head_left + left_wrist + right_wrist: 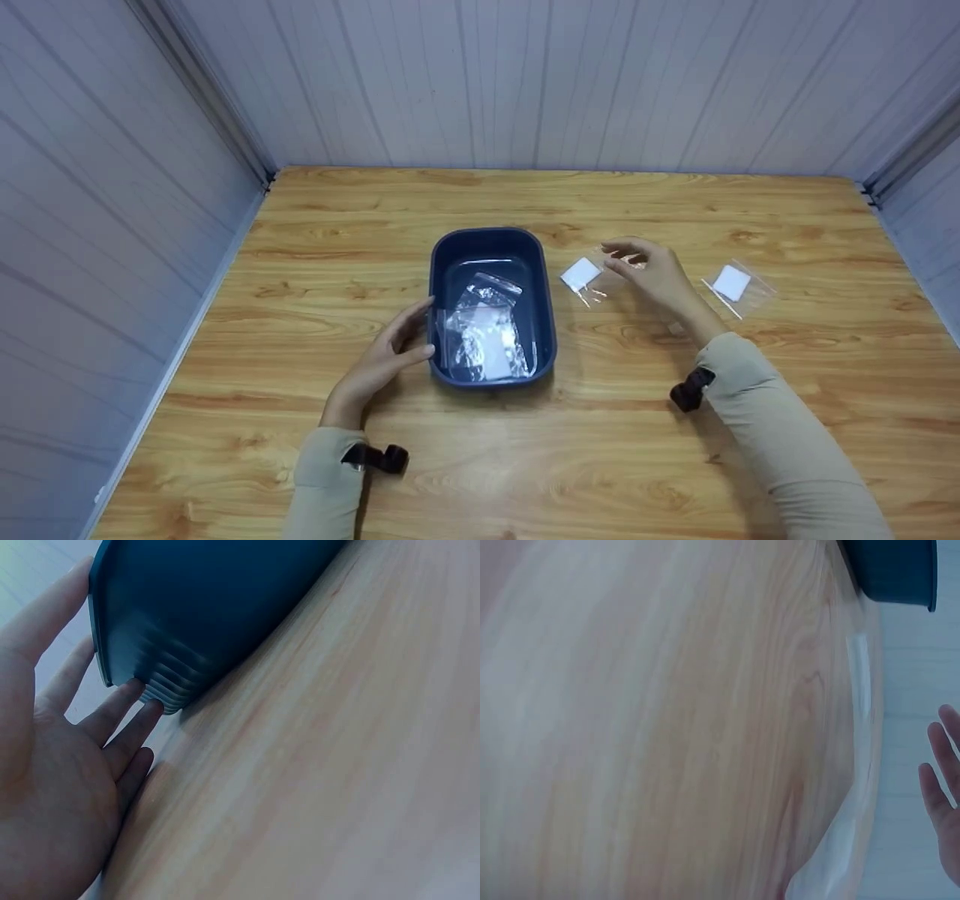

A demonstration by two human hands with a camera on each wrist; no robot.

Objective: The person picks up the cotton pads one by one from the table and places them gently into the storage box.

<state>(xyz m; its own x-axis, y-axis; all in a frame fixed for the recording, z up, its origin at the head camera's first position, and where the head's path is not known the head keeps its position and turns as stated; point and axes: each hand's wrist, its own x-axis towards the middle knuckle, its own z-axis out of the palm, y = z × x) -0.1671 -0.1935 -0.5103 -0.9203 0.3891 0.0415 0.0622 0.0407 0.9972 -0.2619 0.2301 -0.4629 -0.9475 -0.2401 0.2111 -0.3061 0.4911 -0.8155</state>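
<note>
A dark blue plastic bin [545,300] stands on the table, with clear zip bags [487,341] inside, at least one holding a white piece. My left hand [382,360] is at the bin's left side, its spread fingers against the outer wall; in the left wrist view the fingertips [133,686] meet the ribbed end of the wall. My right hand [652,274], fingers loosely bent and holding nothing, hovers just right of a clear zip bag with a white square [581,274]. In the right wrist view, the right hand [949,787] appears raised above the table.
Farther right lies another clear zip bag with a white square [732,283]. Something small and pale [676,328] shows partly under my right wrist. The wood-grain table [360,202] meets pale panelled walls [502,82] at the back and sides.
</note>
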